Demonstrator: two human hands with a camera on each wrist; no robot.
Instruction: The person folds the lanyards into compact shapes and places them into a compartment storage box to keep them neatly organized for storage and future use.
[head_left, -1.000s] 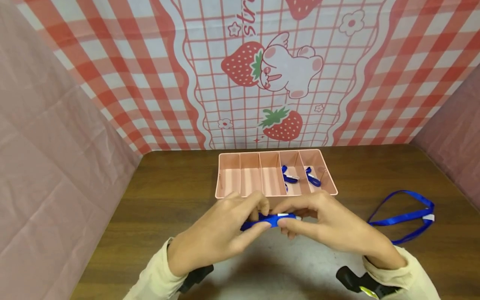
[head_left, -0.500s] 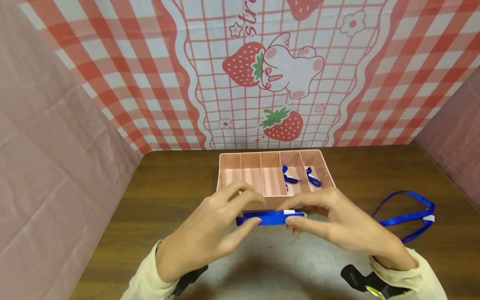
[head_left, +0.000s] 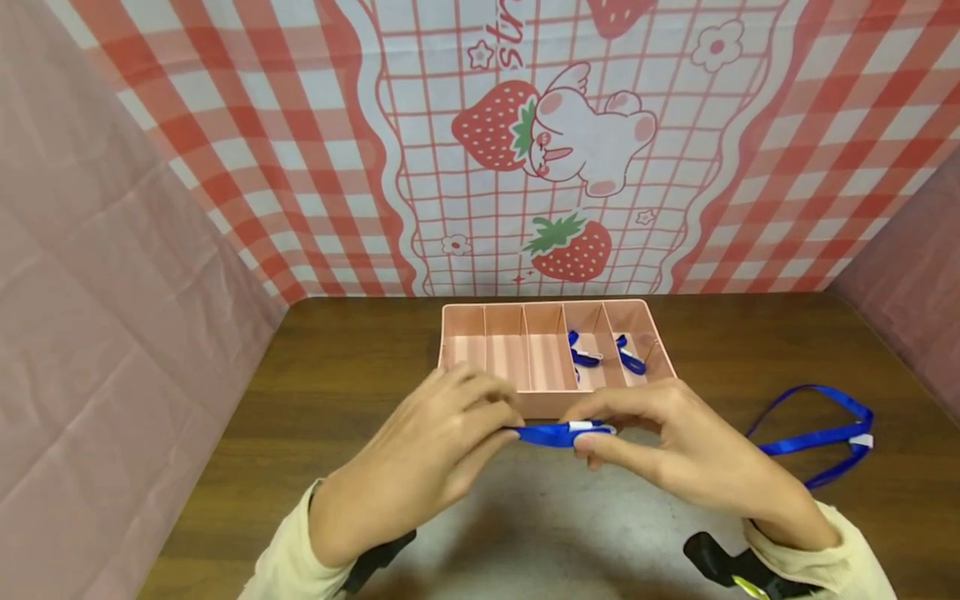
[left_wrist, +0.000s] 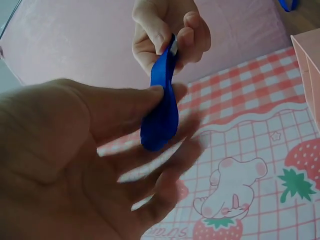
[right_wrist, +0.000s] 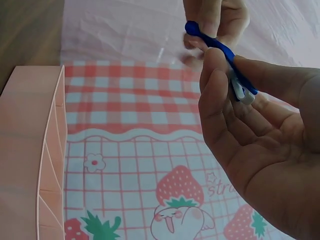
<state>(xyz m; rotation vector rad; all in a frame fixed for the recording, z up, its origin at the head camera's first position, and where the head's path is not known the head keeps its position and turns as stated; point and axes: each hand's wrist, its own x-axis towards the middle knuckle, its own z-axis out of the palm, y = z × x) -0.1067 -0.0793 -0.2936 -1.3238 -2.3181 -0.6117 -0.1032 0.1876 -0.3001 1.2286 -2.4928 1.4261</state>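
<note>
A blue lanyard [head_left: 546, 435], folded into a short flat bundle, stretches between both hands in front of the pink box. My left hand [head_left: 416, 458] pinches its left part between thumb and index finger; in the left wrist view the folded end [left_wrist: 159, 132] pokes out past the thumb and the other fingers spread loosely. At the opposite end my right hand [head_left: 678, 450] grips the bundle with thumb and fingers, beside its white fitting [head_left: 581, 426]. The right wrist view shows the white piece [right_wrist: 245, 96] sticking out under the right thumb.
A pink divided box [head_left: 543, 405] stands behind the hands on the wooden table [head_left: 337, 367]. Folded blue lanyards [head_left: 587, 357] lie in its two right compartments. Another blue lanyard [head_left: 806, 439] is spread loose at the right. A strawberry-print cloth [head_left: 525, 192] hangs at the back.
The hands have drawn apart from their earlier close position, and more of the blue bundle shows between them. The left fingers, spread half a second ago, have closed together at its left end.
</note>
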